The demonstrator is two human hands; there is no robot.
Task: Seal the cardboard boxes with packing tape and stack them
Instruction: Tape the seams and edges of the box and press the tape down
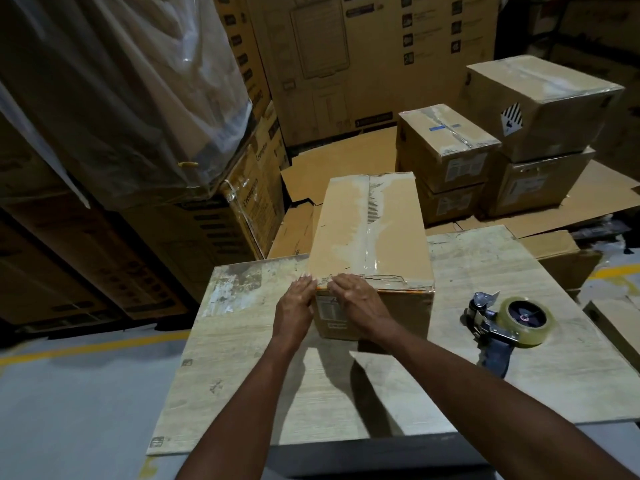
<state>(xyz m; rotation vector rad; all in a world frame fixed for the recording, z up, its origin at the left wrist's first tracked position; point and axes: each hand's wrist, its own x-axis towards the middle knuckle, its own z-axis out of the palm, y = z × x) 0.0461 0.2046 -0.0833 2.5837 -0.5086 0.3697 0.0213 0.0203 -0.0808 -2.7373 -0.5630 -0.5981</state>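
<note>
box label (329, 310) print illegible, tall cartons (363, 64) cut off above

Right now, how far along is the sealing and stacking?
Done: four boxes stand in two stacks behind, upper ones taped; tape runs along the front box. In hand: left hand and right hand press its near edge; dispenser lies on the table. Left: stacking this box.

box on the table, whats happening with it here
A person's left hand and right hand press on the near top edge of the cardboard box, smoothing down clear tape that already runs along its top seam. The tape dispenser lies on the table to the right, untouched. Taped boxes sit stacked in two piles behind.
</note>
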